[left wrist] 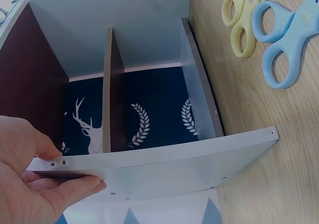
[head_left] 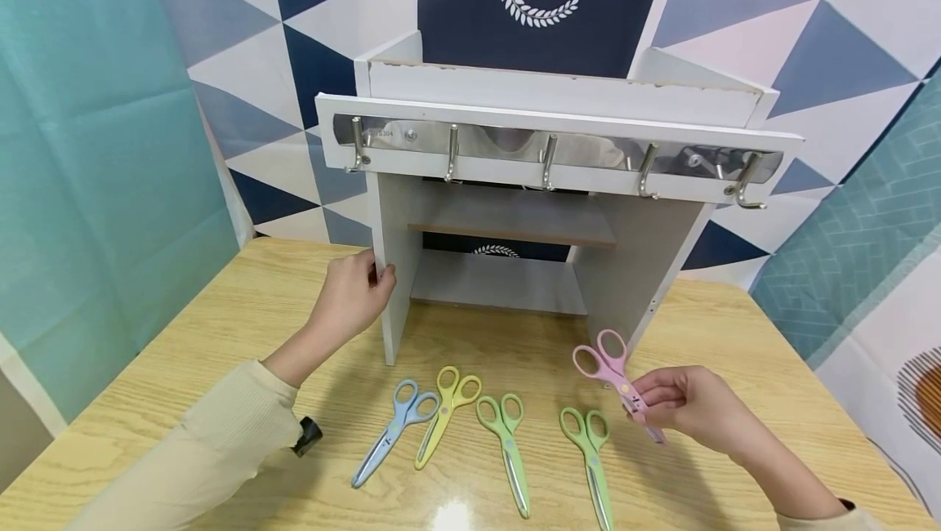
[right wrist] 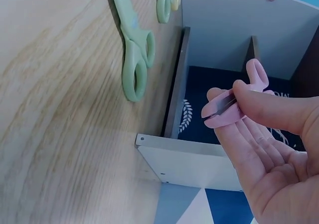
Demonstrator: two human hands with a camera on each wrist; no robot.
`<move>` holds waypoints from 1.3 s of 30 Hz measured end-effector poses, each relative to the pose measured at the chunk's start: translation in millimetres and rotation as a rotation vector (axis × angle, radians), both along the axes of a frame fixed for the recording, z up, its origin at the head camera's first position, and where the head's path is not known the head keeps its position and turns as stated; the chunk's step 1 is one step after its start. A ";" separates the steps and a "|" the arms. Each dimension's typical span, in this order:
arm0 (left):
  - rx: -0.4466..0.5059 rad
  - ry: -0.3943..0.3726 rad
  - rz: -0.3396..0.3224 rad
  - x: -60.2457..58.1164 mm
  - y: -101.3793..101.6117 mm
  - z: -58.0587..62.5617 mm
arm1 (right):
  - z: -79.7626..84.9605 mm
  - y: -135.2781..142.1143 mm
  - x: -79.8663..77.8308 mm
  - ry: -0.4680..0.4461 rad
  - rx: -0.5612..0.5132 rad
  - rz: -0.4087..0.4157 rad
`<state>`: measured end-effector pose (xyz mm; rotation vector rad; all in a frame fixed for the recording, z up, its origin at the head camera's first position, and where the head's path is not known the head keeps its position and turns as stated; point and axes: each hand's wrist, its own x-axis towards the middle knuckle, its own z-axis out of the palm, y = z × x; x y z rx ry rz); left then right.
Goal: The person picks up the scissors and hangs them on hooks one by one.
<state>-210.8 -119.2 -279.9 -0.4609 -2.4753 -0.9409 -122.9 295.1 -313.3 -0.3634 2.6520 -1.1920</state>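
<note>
My left hand [head_left: 350, 294] grips the front edge of the left side panel [head_left: 394, 302] of a white shelf unit; in the left wrist view the thumb is inside and the fingers outside. Pink scissors [head_left: 612, 368] are pinched by the blade end between the thumb and fingers of my right hand [head_left: 694, 404], handles up, in front of the unit's right side panel. On the table lie blue scissors [head_left: 395, 433], yellow scissors [head_left: 444, 417] and two green pairs, one in the middle [head_left: 509, 445] and one farther right [head_left: 590, 445], handles toward the unit.
Across the unit's top front runs a metal hook rail [head_left: 507, 147] with several hooks. An inner shelf board [head_left: 515, 220] spans the unit. The wooden table [head_left: 309, 400] meets a patterned cloth [head_left: 294, 90] behind. A small black object [head_left: 307, 436] shows beside the left sleeve.
</note>
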 end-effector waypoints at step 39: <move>-0.009 0.003 0.005 0.9 0.6 1.4 | 16.1 -17.3 4.8 0.012 -0.037 -0.002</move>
